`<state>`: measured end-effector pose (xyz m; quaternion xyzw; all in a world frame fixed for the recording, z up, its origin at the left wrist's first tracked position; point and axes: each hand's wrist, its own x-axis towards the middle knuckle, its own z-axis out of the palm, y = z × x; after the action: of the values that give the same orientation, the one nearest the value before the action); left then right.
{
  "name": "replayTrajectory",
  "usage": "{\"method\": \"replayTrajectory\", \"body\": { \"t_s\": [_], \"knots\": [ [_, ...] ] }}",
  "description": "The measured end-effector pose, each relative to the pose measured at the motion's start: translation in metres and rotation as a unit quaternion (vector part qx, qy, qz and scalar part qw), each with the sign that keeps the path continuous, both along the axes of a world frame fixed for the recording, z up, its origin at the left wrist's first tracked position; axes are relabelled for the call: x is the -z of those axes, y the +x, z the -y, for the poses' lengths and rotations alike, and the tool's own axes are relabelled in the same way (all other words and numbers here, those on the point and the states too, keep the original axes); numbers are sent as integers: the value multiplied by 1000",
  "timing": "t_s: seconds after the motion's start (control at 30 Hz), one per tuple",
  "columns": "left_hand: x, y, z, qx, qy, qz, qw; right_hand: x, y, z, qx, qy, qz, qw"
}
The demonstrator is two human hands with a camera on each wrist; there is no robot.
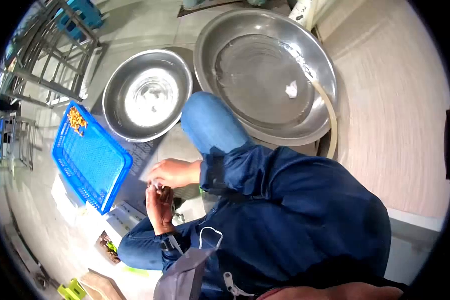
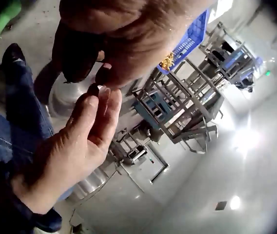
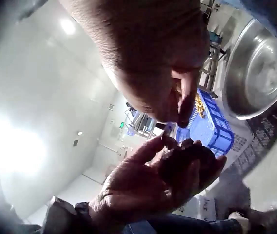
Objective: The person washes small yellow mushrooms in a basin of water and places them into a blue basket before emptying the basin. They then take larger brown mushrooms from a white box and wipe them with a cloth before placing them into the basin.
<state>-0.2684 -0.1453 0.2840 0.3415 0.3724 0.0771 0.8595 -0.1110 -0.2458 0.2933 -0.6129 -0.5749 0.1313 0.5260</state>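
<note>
My left hand [image 1: 160, 212], with a watch at its wrist, cups a dark, rounded lump [image 3: 186, 165] against its palm in the right wrist view. The lump's kind is too shadowed to make out. Over it, my right hand [image 1: 174, 172] is bent in close, and the two hands' fingertips meet. A small whitish, shiny piece [image 2: 104, 92] sits between thumb and fingers of the right hand in the left wrist view. Beyond the hands stands a blue plastic basket [image 1: 92, 150], with a heap of small orange pieces [image 1: 77, 120] at its far corner.
A steel basin [image 1: 114, 107] stands ahead, beside a larger basin of water [image 1: 210, 55] with a white scrap [image 1: 291, 89] and a hose [image 1: 330, 115] over its rim. Metal racks [image 1: 50, 75] stand at far left. A box with dark and green things [image 1: 109, 248] lies near the left knee.
</note>
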Motion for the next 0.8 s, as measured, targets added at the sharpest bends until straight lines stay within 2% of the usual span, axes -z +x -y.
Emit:
{"method": "replayTrajectory", "body": {
  "t_s": [0.03,0.07,0.13,0.2,0.23,0.27,0.3,0.33,0.4,0.47,0.53,0.67,0.8],
  "knots": [
    [-1,0,-3,6,39,-3,999,-2,-2,6,-10,-188,-53,981],
    [2,-2,-6,28,73,7,997,17,-9,4,16,-137,-136,981],
    [9,-9,-13,70,140,23,987,15,-9,6,27,-166,-129,977],
    [-3,-2,-4,85,176,-3,981,13,-2,4,-31,-234,-189,953],
    [-6,-6,-2,75,189,1,979,2,-1,2,-64,-290,-321,899],
    [-15,2,6,28,158,-34,987,22,1,-1,-52,-269,-374,886],
    [0,1,2,27,172,-9,985,37,5,-3,-40,-227,-408,883],
    [6,-3,-1,48,226,12,973,20,10,-2,10,-241,-337,910],
    [-6,-4,0,39,264,18,964,9,15,-5,46,-243,-318,915],
    [4,-12,-2,29,241,55,969,15,10,-8,14,-204,-312,928],
    [11,-17,-4,20,187,44,981,15,2,-9,-1,-242,-299,923],
    [22,-20,-3,27,158,47,986,18,-2,-10,-23,-255,-319,913],
    [25,-22,-1,-2,192,61,980,14,-3,-12,-3,-317,-304,898]
  ]
}}
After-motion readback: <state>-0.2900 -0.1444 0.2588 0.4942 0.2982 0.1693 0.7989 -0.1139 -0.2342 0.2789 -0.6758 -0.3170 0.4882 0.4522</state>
